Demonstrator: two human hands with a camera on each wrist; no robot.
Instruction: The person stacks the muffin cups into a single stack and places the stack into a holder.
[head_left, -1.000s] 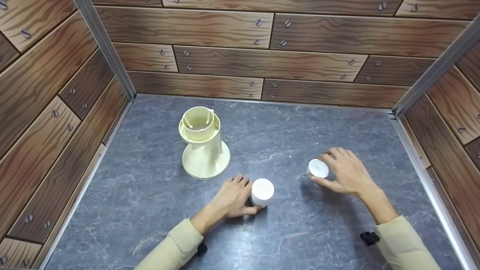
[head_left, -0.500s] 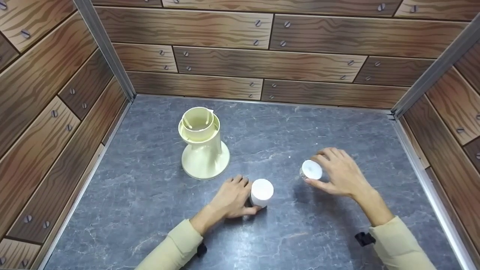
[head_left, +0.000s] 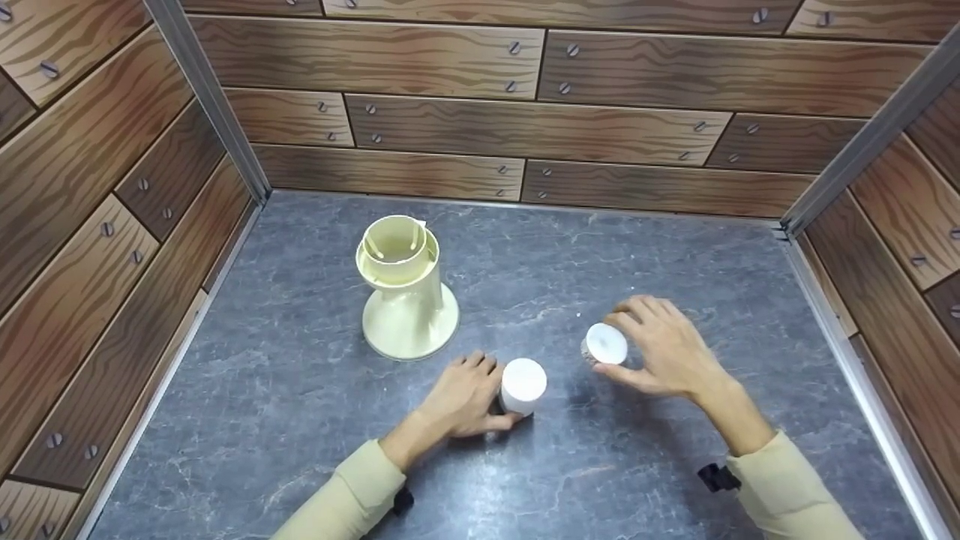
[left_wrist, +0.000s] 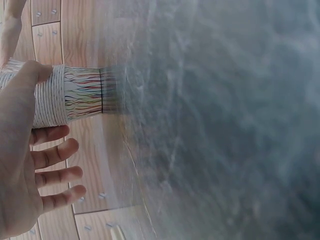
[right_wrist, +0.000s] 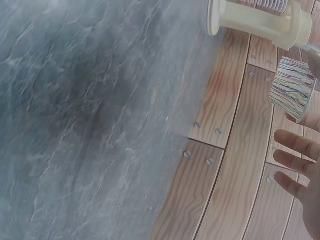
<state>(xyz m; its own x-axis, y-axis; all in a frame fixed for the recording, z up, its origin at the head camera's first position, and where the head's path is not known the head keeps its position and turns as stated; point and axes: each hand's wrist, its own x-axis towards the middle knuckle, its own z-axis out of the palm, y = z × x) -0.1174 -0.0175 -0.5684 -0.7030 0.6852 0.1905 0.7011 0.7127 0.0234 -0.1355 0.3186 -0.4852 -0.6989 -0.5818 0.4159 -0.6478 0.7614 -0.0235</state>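
My left hand (head_left: 465, 396) holds a stack of paper cups (head_left: 524, 381) standing upright on the table, white mouth upward. In the left wrist view the thumb lies on the ridged, nested rims and the other fingers reach past them; the lowest cup (left_wrist: 83, 92) shows thin coloured lines. My right hand (head_left: 660, 345) pinches one paper cup (head_left: 606, 344) between thumb and fingers, to the right of the stack. The same line pattern covers this cup (right_wrist: 292, 87) in the right wrist view, where its remaining fingers (right_wrist: 295, 143) spread apart below it.
A cream plastic stand (head_left: 411, 322) with a flared foot and an open, ringed top rises behind the left hand. The dark marbled table (head_left: 300, 360) is enclosed by wood-patterned walls (head_left: 420, 56) with grey metal corner strips (head_left: 862, 135).
My right hand has carried its cup leftward and slightly nearer to me, closer to the stack. The left hand and the stack have stayed in place.
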